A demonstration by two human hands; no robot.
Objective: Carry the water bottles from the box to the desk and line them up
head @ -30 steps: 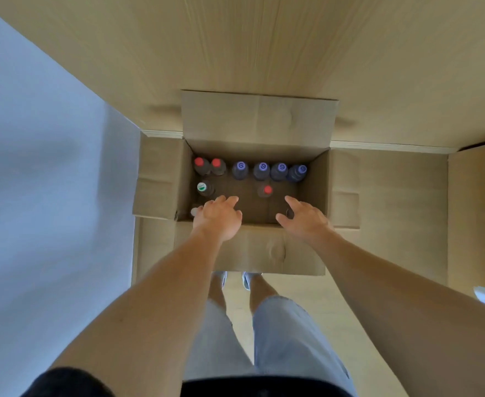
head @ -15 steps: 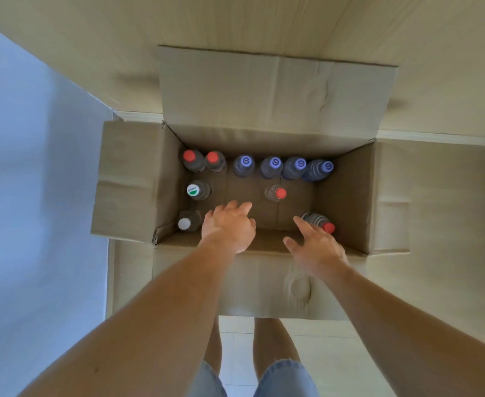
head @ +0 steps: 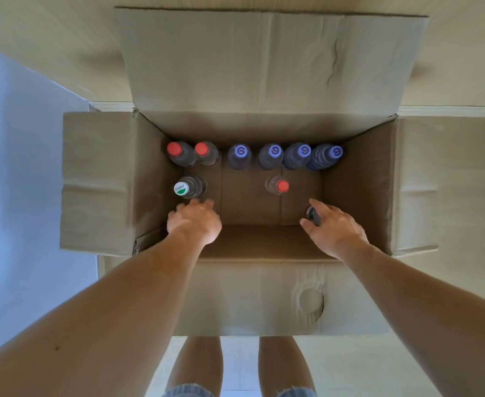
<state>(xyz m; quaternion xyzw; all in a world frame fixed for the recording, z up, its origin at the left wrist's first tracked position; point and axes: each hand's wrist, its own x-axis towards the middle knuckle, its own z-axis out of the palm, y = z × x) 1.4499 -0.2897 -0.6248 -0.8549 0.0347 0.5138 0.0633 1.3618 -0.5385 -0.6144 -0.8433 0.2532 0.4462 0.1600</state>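
While reaching into box: right hand curled around near-corner bottle; left hand, fingers hidden, cannot tell. Next: lift straight up.

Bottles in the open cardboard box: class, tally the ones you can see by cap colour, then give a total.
red-capped clear plastic bottles: 3
blue-capped dark plastic bottles: 4
white-and-green-capped clear plastic bottle: 1
bottle with its cap hidden, under the right hand: 1
Total: 9
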